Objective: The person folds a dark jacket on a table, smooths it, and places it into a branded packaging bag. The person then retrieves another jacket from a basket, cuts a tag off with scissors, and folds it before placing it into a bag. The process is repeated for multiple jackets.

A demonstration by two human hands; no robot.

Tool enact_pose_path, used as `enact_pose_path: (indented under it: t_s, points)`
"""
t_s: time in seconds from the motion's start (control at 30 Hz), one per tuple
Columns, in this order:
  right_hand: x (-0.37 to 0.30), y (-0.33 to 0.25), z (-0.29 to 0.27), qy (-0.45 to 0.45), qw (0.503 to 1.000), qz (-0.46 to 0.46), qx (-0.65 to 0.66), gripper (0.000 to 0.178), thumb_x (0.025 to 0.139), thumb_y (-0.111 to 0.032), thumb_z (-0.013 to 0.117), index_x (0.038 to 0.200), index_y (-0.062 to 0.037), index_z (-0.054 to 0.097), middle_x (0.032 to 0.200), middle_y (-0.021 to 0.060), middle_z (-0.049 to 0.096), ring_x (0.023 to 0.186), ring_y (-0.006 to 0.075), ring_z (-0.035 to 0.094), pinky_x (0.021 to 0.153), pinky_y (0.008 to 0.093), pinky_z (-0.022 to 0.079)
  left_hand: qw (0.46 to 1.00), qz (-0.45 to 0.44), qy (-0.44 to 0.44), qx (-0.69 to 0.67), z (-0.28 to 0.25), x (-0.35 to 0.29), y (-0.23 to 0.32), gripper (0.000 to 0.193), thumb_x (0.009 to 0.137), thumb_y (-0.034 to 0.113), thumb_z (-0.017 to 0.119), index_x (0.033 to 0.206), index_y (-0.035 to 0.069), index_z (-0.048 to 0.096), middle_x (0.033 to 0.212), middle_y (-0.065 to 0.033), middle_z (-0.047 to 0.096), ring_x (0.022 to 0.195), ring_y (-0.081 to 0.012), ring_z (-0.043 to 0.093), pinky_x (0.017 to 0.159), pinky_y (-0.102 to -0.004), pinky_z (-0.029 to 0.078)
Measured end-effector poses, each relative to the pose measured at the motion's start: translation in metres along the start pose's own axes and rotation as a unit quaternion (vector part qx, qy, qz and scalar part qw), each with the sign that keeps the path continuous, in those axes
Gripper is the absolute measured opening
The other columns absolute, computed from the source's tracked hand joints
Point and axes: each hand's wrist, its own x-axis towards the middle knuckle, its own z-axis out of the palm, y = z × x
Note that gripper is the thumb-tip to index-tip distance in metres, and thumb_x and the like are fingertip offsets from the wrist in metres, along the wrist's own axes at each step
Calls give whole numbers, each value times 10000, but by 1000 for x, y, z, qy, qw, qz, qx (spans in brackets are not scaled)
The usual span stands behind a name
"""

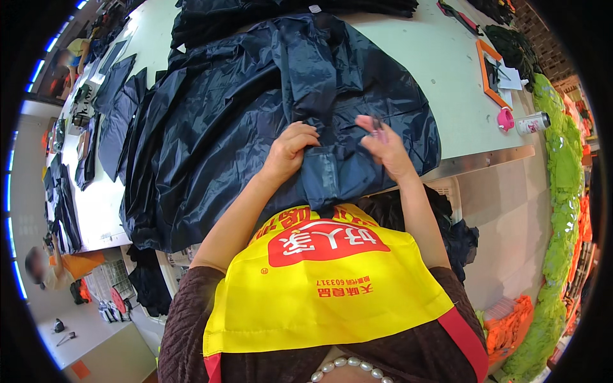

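Head view has a bright yellow cloth apron (255, 313) nearest, then both bare hands over a shiny navy fabric garment (236, 115) spread across a pale surface (456, 108). The left hand (292, 152) pinches the garment's cloth; the right hand (386, 150), just to its right, has fingers curled around a small dark object (377, 122), too blurred to name. The garment overhangs the near edge, hiding much of it, while a metal strip (488, 161) marks the edge at right, with bare room above it. Farther right, a pink-and-white cylindrical bottle (531, 123) and an orange rectangular frame (488, 73) limit that room. Flat dark fabric pieces (121, 121) crowd the left; a dark cloth pile (287, 7) blocks the far side, cut off above.
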Motion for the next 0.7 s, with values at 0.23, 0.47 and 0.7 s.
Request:
enact_pose_path:
  t_s: [0.23,0.47,0.7]
  points:
    - [-2,2,30,-174,983,46,-45,194,881,-183,617,985,-24,580,850,27,599,741,74,513,700,211,423,976,-128,-130,-119,-25,-8,18,238,704,-94,456,850,-17,628,993,-154,633,1026,-311,580,935,-366,431]
    - [-18,9,41,-155,954,85,-244,282,790,-199,715,958,2,611,792,27,580,703,101,505,670,229,425,916,-315,-186,-165,-43,-20,15,154,788,72,552,891,-2,639,866,-96,629,812,-193,592,774,-283,462]
    - [-14,-30,41,-137,986,93,2,149,873,-187,640,863,-42,610,714,-41,529,647,42,457,590,183,362,797,-399,-236,-387,-63,8,40,261,763,106,715,995,7,650,885,-43,653,783,-96,612,785,-200,486]
